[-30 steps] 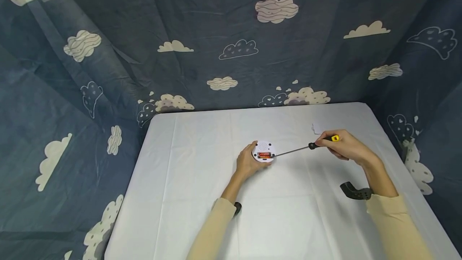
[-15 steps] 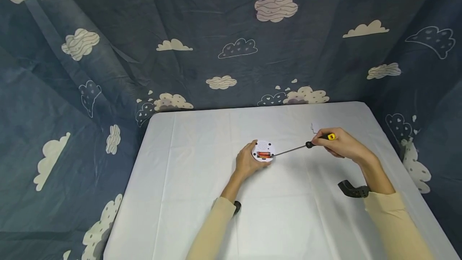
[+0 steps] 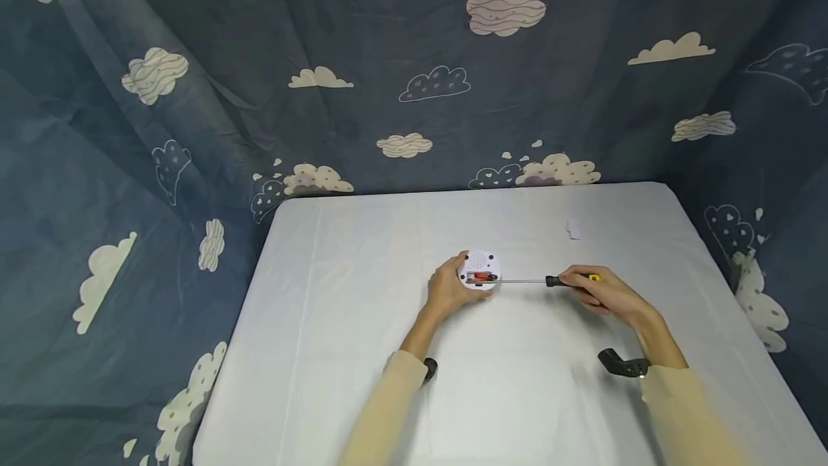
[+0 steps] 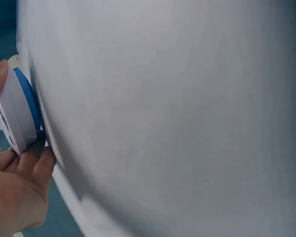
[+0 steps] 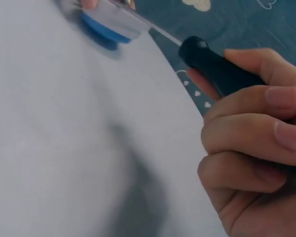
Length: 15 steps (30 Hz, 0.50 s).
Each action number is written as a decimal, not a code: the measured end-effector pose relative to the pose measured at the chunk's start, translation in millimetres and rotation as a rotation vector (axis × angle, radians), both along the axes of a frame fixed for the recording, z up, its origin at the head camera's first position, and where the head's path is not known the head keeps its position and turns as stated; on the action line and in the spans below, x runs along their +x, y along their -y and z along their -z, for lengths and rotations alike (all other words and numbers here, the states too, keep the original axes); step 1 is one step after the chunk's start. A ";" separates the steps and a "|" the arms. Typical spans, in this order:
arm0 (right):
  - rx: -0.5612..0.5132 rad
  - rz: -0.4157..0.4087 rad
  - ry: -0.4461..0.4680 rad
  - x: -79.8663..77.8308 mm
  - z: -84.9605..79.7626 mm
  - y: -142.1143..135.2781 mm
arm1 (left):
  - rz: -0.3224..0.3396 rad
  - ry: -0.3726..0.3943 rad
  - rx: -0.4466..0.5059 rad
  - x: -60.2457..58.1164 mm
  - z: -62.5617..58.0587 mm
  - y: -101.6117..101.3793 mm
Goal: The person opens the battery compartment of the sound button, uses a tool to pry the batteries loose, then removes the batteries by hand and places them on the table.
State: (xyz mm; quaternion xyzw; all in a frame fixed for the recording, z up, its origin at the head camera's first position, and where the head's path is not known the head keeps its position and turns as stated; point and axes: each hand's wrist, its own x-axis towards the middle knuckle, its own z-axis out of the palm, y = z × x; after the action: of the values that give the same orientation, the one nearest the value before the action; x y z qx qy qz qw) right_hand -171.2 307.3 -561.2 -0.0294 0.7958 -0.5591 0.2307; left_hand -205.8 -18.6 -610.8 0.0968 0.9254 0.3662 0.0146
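Note:
My left hand grips a round white device with a blue base by its left side, thumb and fingers around its rim. Its upper face has a patch of small holes, dark dots and an uncovered battery slot holding red batteries. The blue base shows in the left wrist view, close over the table. My right hand holds a screwdriver by its black handle with a yellow end. The long metal shaft lies nearly level, and its tip overlaps the battery slot.
Beyond my right hand, a small, thin, pale piece lies on the white-covered table. Dark blue curtains with cloud prints hang behind and at both sides of the table.
My right hand has come lower and nearer to me, so the screwdriver has swung from slanted to nearly level. Its tip is further over the batteries. My left hand keeps its grip on the device.

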 end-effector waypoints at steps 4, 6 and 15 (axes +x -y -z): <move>0.016 0.024 -0.029 10.3 -12.0 -7.0 | 0.013 0.002 -0.022 -1.2 -2.6 -2.2; 0.035 0.038 -0.053 12.4 -20.9 -11.6 | 0.008 0.005 -0.034 -1.2 -4.6 -1.9; 0.164 0.044 -0.126 14.6 -48.6 -22.2 | -0.016 0.018 0.010 2.5 -6.2 -3.9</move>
State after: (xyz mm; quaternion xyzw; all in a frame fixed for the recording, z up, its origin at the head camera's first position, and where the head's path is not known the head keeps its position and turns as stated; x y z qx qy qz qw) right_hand -156.6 329.5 -512.6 -0.0279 0.8524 -0.4940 0.1693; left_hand -203.4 -14.8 -604.6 0.0861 0.9241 0.3717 0.0193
